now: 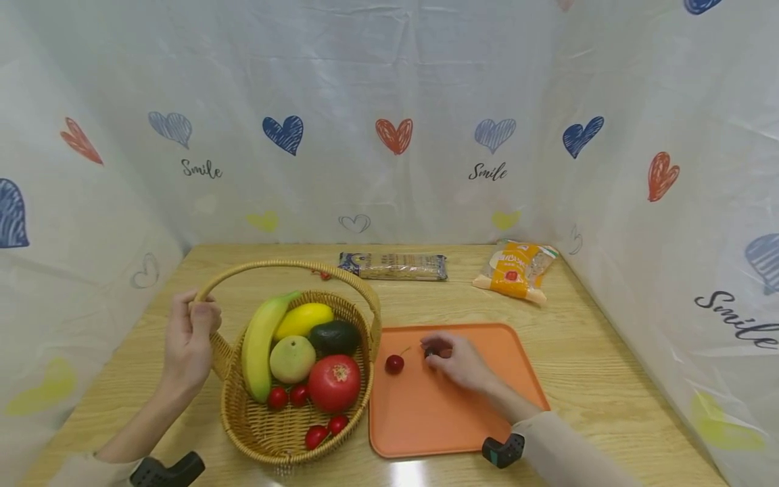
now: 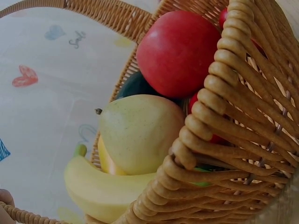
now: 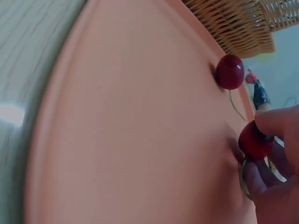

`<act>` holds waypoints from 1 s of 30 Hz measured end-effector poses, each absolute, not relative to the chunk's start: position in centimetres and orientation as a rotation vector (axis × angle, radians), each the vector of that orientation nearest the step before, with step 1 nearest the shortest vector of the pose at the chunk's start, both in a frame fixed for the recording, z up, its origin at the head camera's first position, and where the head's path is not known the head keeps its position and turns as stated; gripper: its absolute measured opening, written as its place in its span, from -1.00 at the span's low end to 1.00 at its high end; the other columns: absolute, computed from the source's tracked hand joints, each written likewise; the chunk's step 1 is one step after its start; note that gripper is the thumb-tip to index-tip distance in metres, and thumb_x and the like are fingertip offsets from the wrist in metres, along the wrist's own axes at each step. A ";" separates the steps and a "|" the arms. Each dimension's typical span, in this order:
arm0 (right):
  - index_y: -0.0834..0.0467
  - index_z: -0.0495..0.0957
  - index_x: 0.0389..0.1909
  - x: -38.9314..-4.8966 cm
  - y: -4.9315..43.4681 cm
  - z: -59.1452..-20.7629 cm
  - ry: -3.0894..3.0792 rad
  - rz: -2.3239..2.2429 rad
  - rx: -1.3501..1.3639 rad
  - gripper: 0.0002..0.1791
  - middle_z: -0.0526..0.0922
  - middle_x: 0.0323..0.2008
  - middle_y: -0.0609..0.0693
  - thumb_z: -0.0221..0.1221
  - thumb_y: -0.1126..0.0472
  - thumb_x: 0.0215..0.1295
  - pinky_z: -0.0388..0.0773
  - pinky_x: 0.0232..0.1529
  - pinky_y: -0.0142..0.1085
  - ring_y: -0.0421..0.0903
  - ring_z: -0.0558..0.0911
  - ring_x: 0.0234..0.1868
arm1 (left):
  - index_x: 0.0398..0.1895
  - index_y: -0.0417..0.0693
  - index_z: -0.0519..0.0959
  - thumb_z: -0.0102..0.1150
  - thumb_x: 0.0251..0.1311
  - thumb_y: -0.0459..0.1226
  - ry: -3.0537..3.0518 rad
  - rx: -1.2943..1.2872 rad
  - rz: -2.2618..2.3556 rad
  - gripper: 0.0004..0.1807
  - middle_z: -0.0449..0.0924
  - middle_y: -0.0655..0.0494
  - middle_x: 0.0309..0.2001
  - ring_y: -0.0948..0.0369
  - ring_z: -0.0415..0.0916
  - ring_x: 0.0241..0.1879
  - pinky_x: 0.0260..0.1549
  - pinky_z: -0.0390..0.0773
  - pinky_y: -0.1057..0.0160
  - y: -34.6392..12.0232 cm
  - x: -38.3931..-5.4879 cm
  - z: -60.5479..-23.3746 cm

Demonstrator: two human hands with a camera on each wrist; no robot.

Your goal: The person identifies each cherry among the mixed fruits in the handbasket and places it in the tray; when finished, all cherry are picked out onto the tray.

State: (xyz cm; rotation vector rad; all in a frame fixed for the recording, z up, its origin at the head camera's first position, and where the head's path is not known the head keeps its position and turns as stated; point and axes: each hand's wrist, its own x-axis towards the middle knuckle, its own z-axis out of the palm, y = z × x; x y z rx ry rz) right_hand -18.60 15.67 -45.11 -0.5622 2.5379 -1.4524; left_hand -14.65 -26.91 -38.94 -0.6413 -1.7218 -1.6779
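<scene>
My left hand [image 1: 190,341] grips the handle of a wicker basket [image 1: 292,452] on its left side. Inside the basket lie a banana [image 1: 260,352], a yellow lemon-like fruit [image 1: 303,320], a dark green avocado [image 1: 335,337], a pale green round fruit [image 1: 293,359], a red pomegranate [image 1: 335,383] and several red cherries [image 1: 316,436]. Over the orange tray [image 1: 426,426], my right hand [image 1: 460,363] pinches a dark red cherry [image 3: 255,142] between thumb and fingers, its green stem hanging down. Another cherry [image 1: 394,364] with a stem lies on the tray, left of that hand.
Toward the back of the wooden table [image 1: 608,379] lie a long clear packet [image 1: 395,266] and an orange-and-clear bag [image 1: 514,270]. Small red fruit [image 1: 324,275] shows behind the basket handle. A white curtain with printed hearts surrounds the table at the back and sides.
</scene>
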 end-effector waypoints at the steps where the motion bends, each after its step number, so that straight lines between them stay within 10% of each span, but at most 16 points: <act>1: 0.46 0.66 0.14 -18.5 15.6 -45.2 2.556 -1.438 -0.561 -0.69 0.80 0.03 0.36 0.36 0.46 0.44 0.75 0.01 -0.29 0.18 0.80 0.06 | 0.07 -0.09 0.42 -0.26 0.79 -0.37 -1.722 -0.640 -1.678 -0.81 0.16 0.16 -0.50 0.27 0.02 -0.50 -0.41 -0.07 0.22 -26.9 -14.6 -38.9; 9: 0.34 0.74 0.02 -18.2 15.0 -45.7 2.671 -1.331 -0.514 -0.77 0.84 -0.08 0.19 0.43 0.39 0.40 0.68 -0.06 -0.38 -0.06 0.78 -0.09 | 0.08 0.02 0.44 -0.24 0.80 -0.35 -1.771 -0.574 -1.629 -0.80 0.20 0.18 -0.49 0.28 0.07 -0.49 -0.41 -0.02 0.23 -26.6 -14.4 -38.6; 30: 0.51 0.57 0.27 -18.5 15.7 -41.6 2.532 -1.606 -0.474 -0.62 0.67 0.25 0.46 0.28 0.45 0.52 0.70 0.34 0.04 0.44 0.67 0.31 | 0.11 0.13 0.43 -0.23 0.81 -0.29 -1.819 -0.509 -1.602 -0.80 0.19 0.20 -0.49 0.27 0.07 -0.48 -0.40 -0.02 0.25 -26.6 -14.1 -38.7</act>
